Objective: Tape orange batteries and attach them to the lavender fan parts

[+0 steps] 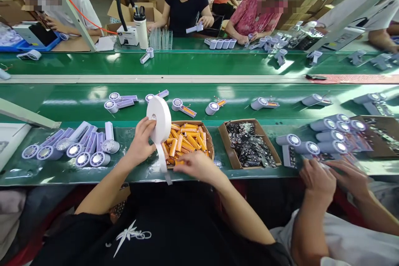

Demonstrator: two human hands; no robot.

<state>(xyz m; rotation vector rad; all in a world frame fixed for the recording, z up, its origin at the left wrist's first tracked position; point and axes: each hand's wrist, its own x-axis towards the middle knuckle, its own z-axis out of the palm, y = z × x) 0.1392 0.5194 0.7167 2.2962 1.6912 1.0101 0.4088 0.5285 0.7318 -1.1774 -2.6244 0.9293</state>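
My left hand [141, 139] holds a white roll of tape [159, 118] upright above the green bench. A strip of tape [163, 165] hangs down from the roll. My right hand [196, 165] pinches near the strip's lower end, just in front of a cardboard box of orange batteries [187, 139]. Both hands are close together at the bench's near edge.
A cardboard box of black circuit boards [249, 143] sits to the right. Several lilac fan housings [77, 147] lie at left, and more fan housings [330, 137] at right, where a co-worker's hands [330, 176] work. More fan parts ride the green conveyor [199, 99]. Other people sit across it.
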